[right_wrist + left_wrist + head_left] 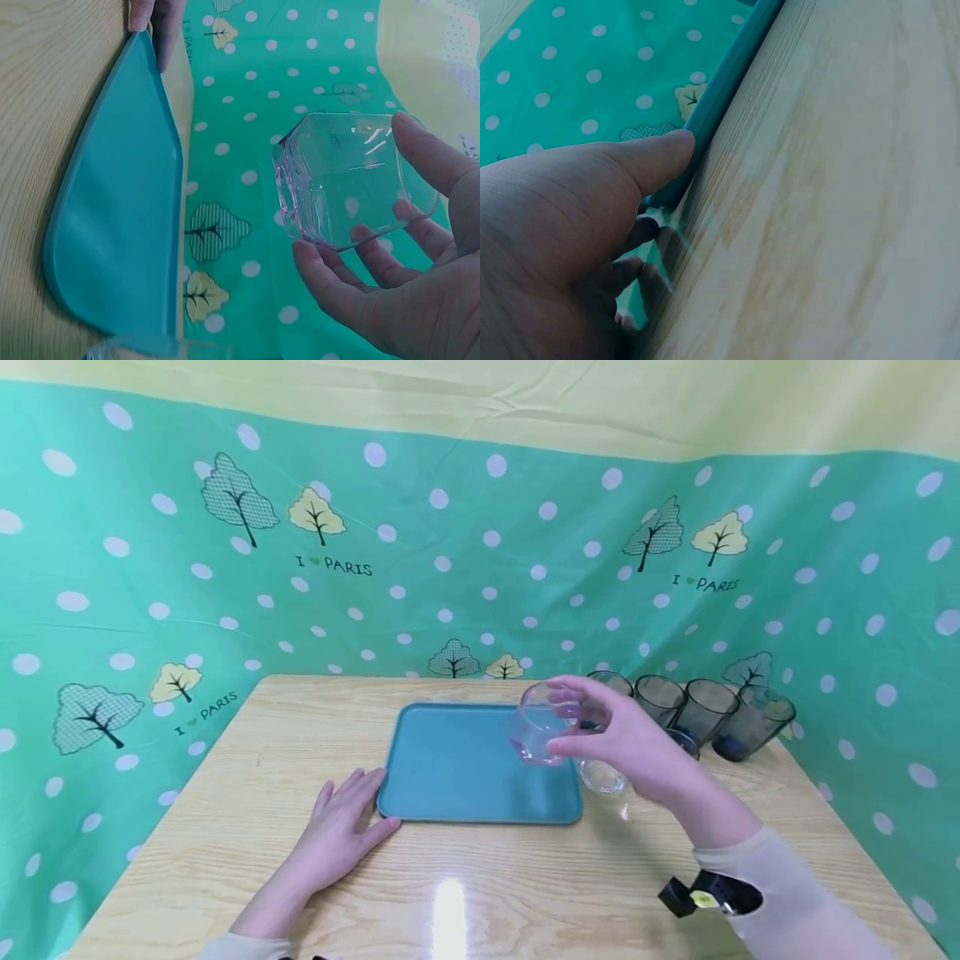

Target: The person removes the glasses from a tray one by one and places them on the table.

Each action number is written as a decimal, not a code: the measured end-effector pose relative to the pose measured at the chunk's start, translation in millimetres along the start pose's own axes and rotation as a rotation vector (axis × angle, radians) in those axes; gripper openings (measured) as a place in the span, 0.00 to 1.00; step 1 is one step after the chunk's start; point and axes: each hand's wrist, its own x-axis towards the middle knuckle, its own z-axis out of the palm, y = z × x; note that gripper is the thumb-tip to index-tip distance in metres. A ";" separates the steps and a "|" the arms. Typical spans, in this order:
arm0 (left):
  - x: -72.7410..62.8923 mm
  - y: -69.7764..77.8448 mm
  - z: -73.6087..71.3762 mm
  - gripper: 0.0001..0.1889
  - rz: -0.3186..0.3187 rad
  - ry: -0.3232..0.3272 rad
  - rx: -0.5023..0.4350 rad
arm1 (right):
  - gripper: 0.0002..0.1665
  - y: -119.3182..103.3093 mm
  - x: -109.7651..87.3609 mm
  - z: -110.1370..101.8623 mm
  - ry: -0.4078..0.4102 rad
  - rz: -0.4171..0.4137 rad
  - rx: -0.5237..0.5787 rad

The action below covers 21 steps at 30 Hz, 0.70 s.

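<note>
A clear, faintly pink drinking glass (536,731) is gripped by my right hand (626,739), thumb on one side and fingers on the other. It is tilted and held in the air over the right part of a blue tray (465,768). In the right wrist view, its thick faceted base (292,191) points away from the palm. At the tray's near left corner, my left hand (341,835) holds the rim between thumb and fingers. The left wrist view has that thumb (660,157) on the tray's edge (720,97).
Another clear glass (602,777) stands right of the tray, partly below my right hand. Several dark tinted glasses (753,722) stand at the table's back right. The wooden table (555,893) meets a patterned green cloth (420,568) behind and at the sides.
</note>
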 end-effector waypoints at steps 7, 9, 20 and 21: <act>1.3 -0.8 0.1 0.44 0.001 -0.003 0.002 | 0.46 -2.3 -22.2 -32.8 0.062 0.012 -0.089; 1.6 -0.4 -0.1 0.44 0.003 -0.004 0.004 | 0.45 -3.0 -28.3 -41.2 0.085 0.018 -0.121; -0.1 1.2 -1.7 0.44 -0.004 -0.018 -0.014 | 0.45 -0.9 -50.3 -77.6 0.167 0.045 -0.188; 0.0 0.8 -1.6 0.44 -0.004 -0.017 -0.013 | 0.45 -0.6 -52.0 -80.2 0.171 0.048 -0.194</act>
